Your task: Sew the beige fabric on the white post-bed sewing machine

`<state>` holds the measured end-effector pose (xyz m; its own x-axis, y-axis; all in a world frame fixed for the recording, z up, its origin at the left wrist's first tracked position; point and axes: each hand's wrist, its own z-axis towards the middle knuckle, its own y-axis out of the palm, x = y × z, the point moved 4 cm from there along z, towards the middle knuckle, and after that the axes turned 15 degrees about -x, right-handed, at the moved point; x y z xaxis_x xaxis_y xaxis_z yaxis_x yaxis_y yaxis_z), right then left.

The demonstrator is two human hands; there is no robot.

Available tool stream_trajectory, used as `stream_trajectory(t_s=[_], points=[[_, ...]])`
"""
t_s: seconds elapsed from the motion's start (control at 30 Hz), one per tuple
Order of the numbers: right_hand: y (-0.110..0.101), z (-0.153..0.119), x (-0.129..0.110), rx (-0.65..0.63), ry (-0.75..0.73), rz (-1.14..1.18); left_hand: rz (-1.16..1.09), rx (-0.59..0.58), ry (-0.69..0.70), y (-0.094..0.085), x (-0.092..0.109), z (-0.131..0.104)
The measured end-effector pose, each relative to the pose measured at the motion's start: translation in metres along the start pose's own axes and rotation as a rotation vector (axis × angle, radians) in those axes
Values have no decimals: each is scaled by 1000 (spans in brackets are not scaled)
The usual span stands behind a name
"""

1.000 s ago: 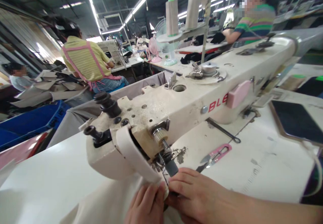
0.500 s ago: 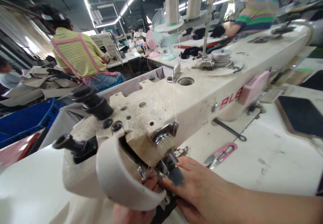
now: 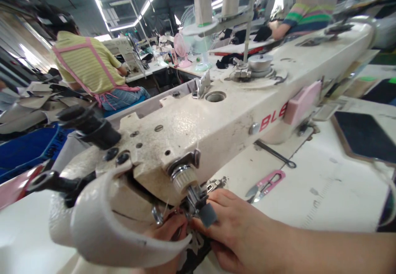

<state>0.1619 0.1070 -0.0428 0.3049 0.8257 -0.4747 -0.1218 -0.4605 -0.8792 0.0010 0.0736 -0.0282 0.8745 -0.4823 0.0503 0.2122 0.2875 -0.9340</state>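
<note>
Right hand: right hand [image 3: 238, 228] lay at the needle end of the sewing machine [image 3: 216, 121], fingers curled toward the small metal parts under the head; thumb just beside the dark grey lever tab [image 3: 206, 215]. Whether it pinched anything could not be told.
Left hand: left hand [image 3: 168, 230] mostly hidden under the pale curved guard [image 3: 102, 228]; only fingertips showed, touching the right hand's fingertips below the needle area. Grip could not be told.
Tension knob: ribbed knob [image 3: 183, 176] sat just above both hands.
Dark fabric: a dark piece [image 3: 194, 257] lay below the hands, partly covered by them.
Thread snips: pink snips [image 3: 266, 182] lay on the white table [image 3: 324, 195], near the right hand, toward the far side.
Phone: dark phone [image 3: 365, 136] lay well apart, right of the right forearm.
Other people: a person in a yellow striped top [image 3: 85, 66] sat far beyond the left hand; another in a green striped top [image 3: 309, 6] beyond the machine.
</note>
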Motion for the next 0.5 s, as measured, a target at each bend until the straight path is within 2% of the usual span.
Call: stream_trajectory(t_s=[0.13, 0.27, 0.4, 0.5], points=[[2, 0, 0, -1, -5, 21, 18, -20, -18, 1, 4, 2], [0, -1, 1, 9, -9, 50, 54, -119, 51, 8, 0, -6], [-6, -4, 4, 84, -44, 153, 144, -203, 146, 16, -2, -16], [-11, -6, 7, 131, -19, 231, 157, -211, 128, 17, -2, -17]])
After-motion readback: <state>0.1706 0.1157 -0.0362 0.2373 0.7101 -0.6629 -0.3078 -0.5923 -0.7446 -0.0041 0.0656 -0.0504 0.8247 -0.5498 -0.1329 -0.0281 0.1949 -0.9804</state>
